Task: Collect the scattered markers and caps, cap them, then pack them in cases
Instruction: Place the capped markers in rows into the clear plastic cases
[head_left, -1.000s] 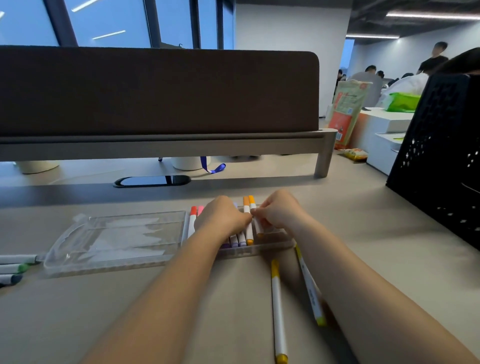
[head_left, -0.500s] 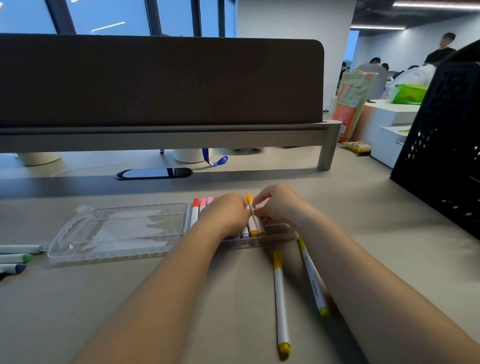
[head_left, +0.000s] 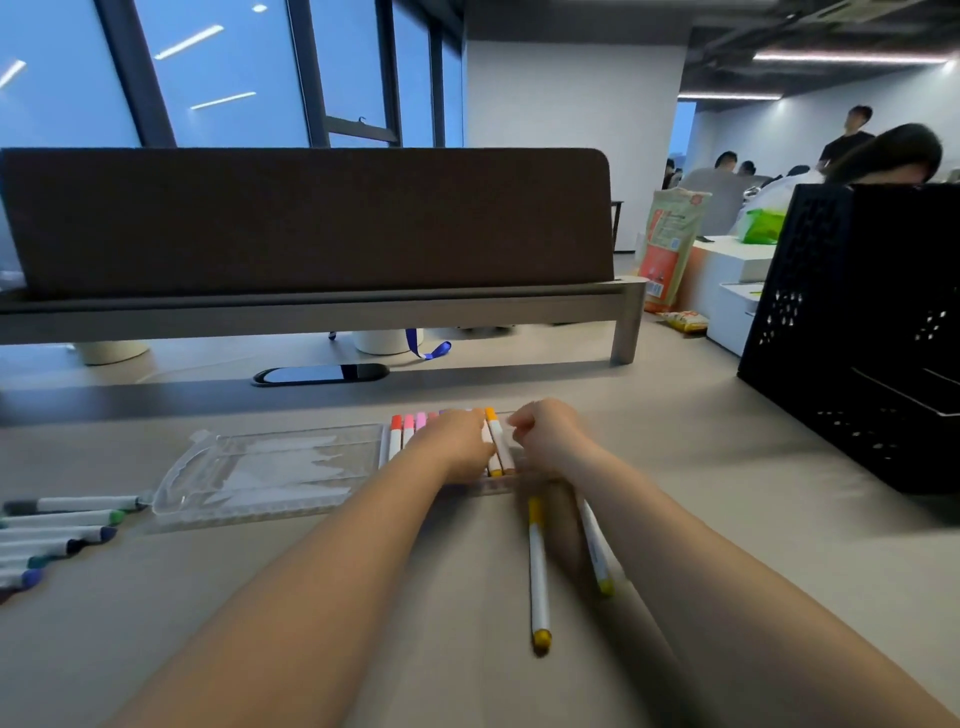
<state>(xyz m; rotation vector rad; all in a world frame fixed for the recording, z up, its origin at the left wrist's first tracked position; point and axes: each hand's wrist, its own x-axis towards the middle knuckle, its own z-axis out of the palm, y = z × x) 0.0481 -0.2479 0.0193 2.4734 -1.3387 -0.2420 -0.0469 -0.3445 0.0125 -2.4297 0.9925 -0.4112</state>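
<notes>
Since the preceding frame the hands have separated: they met over the orange-capped white markers (head_left: 496, 441), which now show in the gap between them.

The left hand (head_left: 460, 447) lies over the row of markers in the clear plastic case tray (head_left: 498, 486), fingers bent down onto them; whether it grips any cannot be told. The right hand (head_left: 548, 439) is just right of the orange pair, fingers curled, nothing seen in it. Red- and pink-capped markers (head_left: 408, 431) show left of the left hand.

The open transparent case lid (head_left: 270, 467) lies flat to the left. Two loose yellow-capped markers (head_left: 538, 566) lie on the beige desk (head_left: 727, 519) between the forearms. A cluster of green- and blue-capped markers (head_left: 62, 530) sits at the left edge. A black perforated crate (head_left: 857, 338) stands well to the right.
</notes>
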